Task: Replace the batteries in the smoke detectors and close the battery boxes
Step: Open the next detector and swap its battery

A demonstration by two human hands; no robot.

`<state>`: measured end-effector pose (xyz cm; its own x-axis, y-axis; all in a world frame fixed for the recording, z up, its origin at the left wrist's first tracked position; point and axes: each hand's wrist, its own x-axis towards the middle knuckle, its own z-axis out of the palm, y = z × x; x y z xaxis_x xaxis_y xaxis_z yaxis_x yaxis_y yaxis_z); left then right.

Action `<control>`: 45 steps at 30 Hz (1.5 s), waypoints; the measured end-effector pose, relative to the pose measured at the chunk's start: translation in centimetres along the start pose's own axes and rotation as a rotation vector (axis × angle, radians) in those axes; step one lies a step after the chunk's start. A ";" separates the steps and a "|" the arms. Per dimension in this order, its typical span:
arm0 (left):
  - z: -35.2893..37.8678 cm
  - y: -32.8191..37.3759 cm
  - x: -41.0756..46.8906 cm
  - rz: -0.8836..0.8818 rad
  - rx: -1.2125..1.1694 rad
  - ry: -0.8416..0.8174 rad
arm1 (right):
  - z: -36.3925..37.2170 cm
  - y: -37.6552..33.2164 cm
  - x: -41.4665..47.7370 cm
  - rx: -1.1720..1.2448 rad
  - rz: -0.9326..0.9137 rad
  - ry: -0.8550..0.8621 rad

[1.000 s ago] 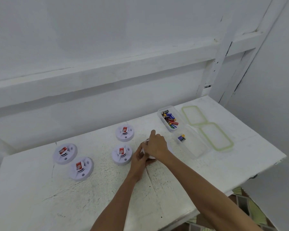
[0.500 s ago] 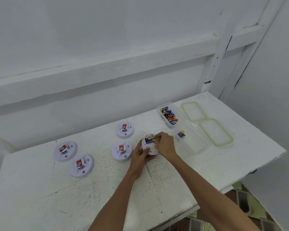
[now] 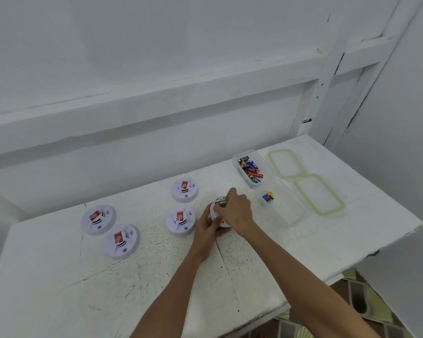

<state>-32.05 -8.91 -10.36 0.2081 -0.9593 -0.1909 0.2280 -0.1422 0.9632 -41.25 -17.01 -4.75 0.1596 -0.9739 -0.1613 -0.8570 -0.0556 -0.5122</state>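
The smoke detector you are working on lies battery side up on the white table, right of centre and just left of two clear boxes. Your left hand grips its near left rim, fingers curled round the edge. Your right hand arches over it from the right, fingers bent down and pinching a battery at the detector's far edge. Whether that battery is seated in its slot cannot be told from here.

Just left of it sits a second detector, and a third detector lies a little farther back. Well apart at the left, a fourth detector and a fifth detector lie close together, the fifth nearer to you. Each of the four shows a red tag on top.

To the right, the far box holds a heap of loose batteries in red, blue, black and green. The near box, set end to end with it, holds only a few batteries at its far end. Both boxes are open. The far lid and the near lid, each with a green rim, lie flat just right of the boxes, touching one another.
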 end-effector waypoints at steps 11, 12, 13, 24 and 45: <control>0.0 -0.2 0.2 -0.005 0.042 0.009 | 0.2 -1.6 -0.3 -0.086 -0.033 0.023; -0.1 -0.2 0.3 -0.008 0.048 0.010 | 0.4 -1.6 -0.2 -0.092 -0.042 0.027; -0.2 -0.2 0.3 -0.010 0.049 0.007 | 0.6 -1.6 -0.2 -0.100 -0.053 0.034; -0.7 -0.7 0.8 -0.029 0.029 -0.004 | 2.7 0.3 -0.3 -0.168 -0.232 0.043; 0.8 -0.9 1.1 -0.075 -0.105 0.067 | -4.0 5.2 1.5 0.400 -0.266 0.411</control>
<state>-32.80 -10.08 -11.28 0.2489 -0.9281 -0.2768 0.3428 -0.1829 0.9214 -47.44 -19.60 -4.28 0.0725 -0.9476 0.3112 -0.5516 -0.2980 -0.7790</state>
